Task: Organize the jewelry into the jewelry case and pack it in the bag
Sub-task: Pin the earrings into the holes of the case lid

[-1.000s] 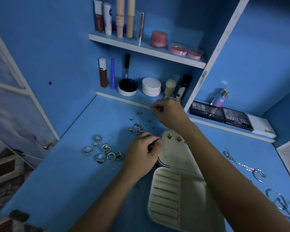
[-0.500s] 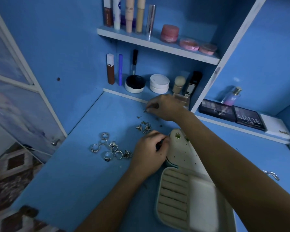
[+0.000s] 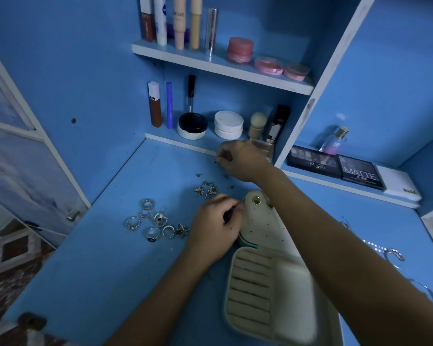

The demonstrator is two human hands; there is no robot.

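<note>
The cream, fabric-lined oval jewelry case (image 3: pixel 273 283) lies open on the blue-painted bench (image 3: pixel 90 258), ring-roll slots nearest the viewer, all unfilled. Its raised perforated earring panel (image 3: pixel 265 226) carries two green-stoned studs (image 3: pixel 256 201) in its top row.

The left hand (image 3: pixel 216 228) has held its place at the panel's left edge; its fingers (image 3: pixel 235 208) are curled, pinching the panel edge or something small there, which one cannot be told.

Just left lies the cluster of silver rings (image 3: pixel 153 221), untouched; beyond the hand, the small pile of silver leaf-shaped earrings (image 3: pixel 206 189).

Farthest, the right hand (image 3: pixel 243 161) has moved from a raised pinch near the shelf edge down and leftward to the scattered small studs (image 3: pixel 218 162) on the bench. Its fingertips are drawn together over one; whether it is lifted cannot be told.

Judgement: earring loading is under way and early; rings and the silver chain pieces (image 3: pixel 385 253) at right remain. No bag is visible.
</note>
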